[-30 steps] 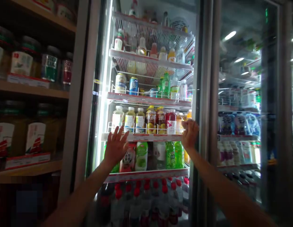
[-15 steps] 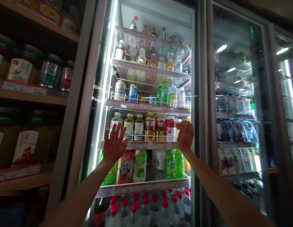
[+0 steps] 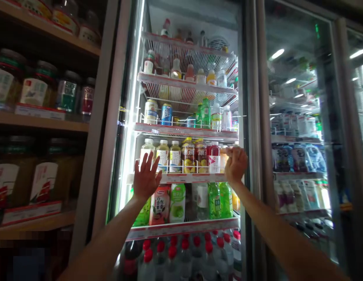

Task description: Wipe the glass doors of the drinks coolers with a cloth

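I face a lit drinks fridge with a glass door [image 3: 247, 117]. My left hand [image 3: 146, 177] is spread flat with its fingers apart, against the glass in front of the shelf of yellow-capped juice bottles [image 3: 162, 154]. My right hand [image 3: 235, 164] is curled at the door's right edge, at the height of the same shelf, next to a red-capped bottle [image 3: 213, 156]. Both arms reach up from below.
Wooden shelves with labelled jars [image 3: 41, 89] stand to the left of the fridge. A second glass-door fridge [image 3: 298, 156] with drinks stands to the right. Green bottles [image 3: 218, 199] fill the shelf below my hands, and red-capped water bottles [image 3: 187, 253] the bottom one.
My left hand has slid a little upward on the glass. My right hand stays at the door's right edge. The view has shifted slightly.
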### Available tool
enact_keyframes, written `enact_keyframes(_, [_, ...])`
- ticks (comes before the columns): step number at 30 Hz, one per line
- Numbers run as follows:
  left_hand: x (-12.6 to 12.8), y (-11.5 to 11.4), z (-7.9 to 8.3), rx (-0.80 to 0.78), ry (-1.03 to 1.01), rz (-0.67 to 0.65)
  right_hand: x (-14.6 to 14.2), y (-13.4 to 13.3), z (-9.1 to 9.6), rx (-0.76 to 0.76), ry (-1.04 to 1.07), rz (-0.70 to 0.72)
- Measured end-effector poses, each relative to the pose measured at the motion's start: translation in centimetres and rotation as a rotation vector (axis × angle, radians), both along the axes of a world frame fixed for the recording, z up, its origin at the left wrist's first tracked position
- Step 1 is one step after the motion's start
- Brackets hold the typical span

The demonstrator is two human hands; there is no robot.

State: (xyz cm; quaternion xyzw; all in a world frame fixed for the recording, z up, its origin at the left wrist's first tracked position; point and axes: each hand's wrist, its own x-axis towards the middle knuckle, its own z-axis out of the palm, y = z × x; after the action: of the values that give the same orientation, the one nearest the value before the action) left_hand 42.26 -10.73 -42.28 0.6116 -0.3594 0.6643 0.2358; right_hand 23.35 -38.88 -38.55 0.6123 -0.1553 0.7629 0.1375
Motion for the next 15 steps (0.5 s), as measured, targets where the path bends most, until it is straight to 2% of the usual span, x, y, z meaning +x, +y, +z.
enact_keyframes(3, [-0.1, 0.0, 0.0, -0.002, -0.007, -0.003, 3.4, 4.7, -1.6, -0.133, 0.1, 0.024])
enact_keyframes(5, [-0.1, 0.1, 0.1, -0.006, -0.014, -0.001, 5.2, 7.4, -3.0, -0.308, 0.284, 0.052])
enact_keyframes(7, [-0.1, 0.1, 0.1, -0.011, -0.022, 0.001, 5.2, 8.0, -3.5, -0.47, 0.457, 0.057])
enact_keyframes(9, [-0.1, 0.1, 0.1, -0.016, -0.027, -0.009, 3.5, 5.9, -2.9, -0.445, 0.447, 0.012])
enact_keyframes(13, [-0.3, 0.1, 0.1, -0.001, -0.005, -0.033, -1.1, -0.6, 0.6, -0.097, 0.111, -0.046])
enact_keyframes(15, [-0.3, 0.0, 0.1, 0.002, 0.013, -0.037, -1.5, -1.6, 2.0, -0.009, 0.03, -0.012])
